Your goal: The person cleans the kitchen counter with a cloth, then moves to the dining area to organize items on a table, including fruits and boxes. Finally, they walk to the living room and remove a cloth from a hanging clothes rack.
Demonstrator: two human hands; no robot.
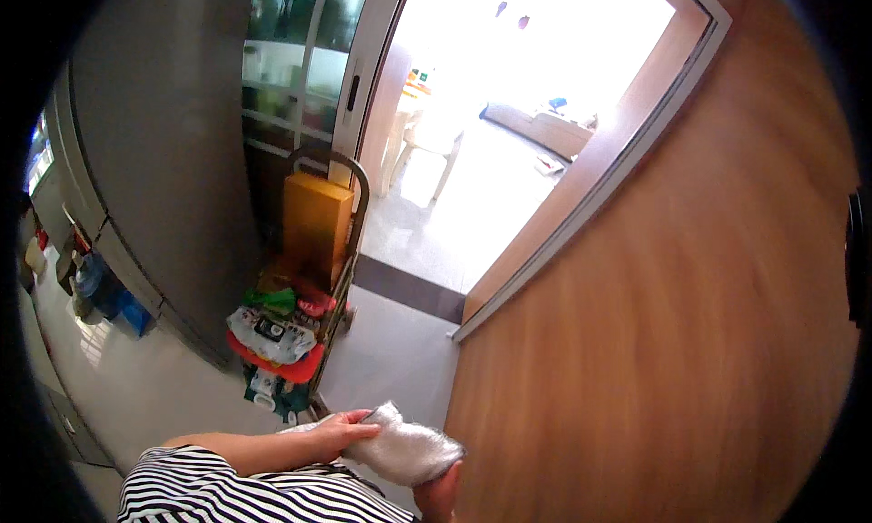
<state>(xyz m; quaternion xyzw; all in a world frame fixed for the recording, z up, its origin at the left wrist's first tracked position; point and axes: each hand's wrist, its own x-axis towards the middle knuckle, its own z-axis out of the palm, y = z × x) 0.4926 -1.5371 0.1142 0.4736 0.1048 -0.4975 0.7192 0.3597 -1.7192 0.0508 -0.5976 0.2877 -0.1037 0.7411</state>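
Observation:
A silvery, shiny cloth-like piece (pixel 409 448), perhaps a scouring cloth, is stretched between my two hands near the bottom of the view. My left hand (pixel 340 432) pinches its left end, with the thumb on top. At the opposite end, my right hand (pixel 438 490) grips the lower right corner; part of that hand is cut off by the frame's bottom. The piece is held in front of my striped top (pixel 272 492), above the floor.
A folding cart (pixel 364 196) on the left carries a yellow-orange box (pixel 317 216) and several packets (pixel 272 332). A bright doorway (pixel 443 250) opens ahead. To the right rises a wood-grain panel (pixel 647 332). A tall grey cabinet (pixel 163 148) stands left.

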